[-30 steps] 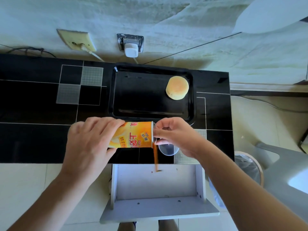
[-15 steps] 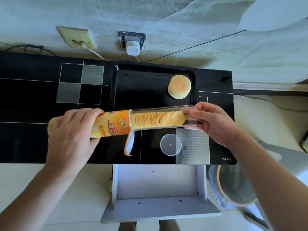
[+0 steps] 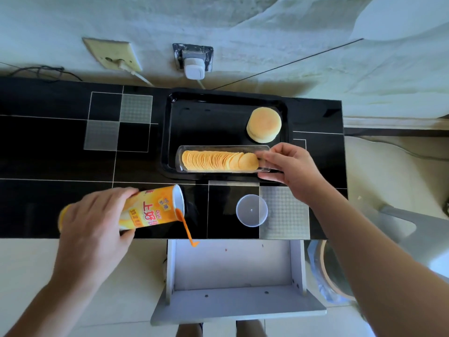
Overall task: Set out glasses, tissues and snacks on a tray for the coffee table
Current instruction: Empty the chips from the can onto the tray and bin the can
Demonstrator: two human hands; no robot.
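A black tray (image 3: 167,132) lies on the black glass table (image 3: 60,142) against the wall. A round golden cake (image 3: 264,124) sits in its far right corner. Along the tray's near edge lies a clear plastic insert (image 3: 194,148) filled with a row of chips (image 3: 218,161). My right hand (image 3: 289,171) grips the insert's right end. My left hand (image 3: 94,220) holds the orange chip can (image 3: 153,210) on its side over the table's near edge, mouth to the right, with an orange peeled seal strip (image 3: 187,231) dangling from it.
A clear round lid (image 3: 251,210) lies on the table near the front edge. A white stool or shelf (image 3: 233,266) stands below the table. A bin with a blue liner (image 3: 328,271) is at the right. Plugs and cables run along the wall behind.
My right hand has pulled the chip insert fully out of the can and carried it onto the tray's near edge. My left hand has drawn the empty can down and left.
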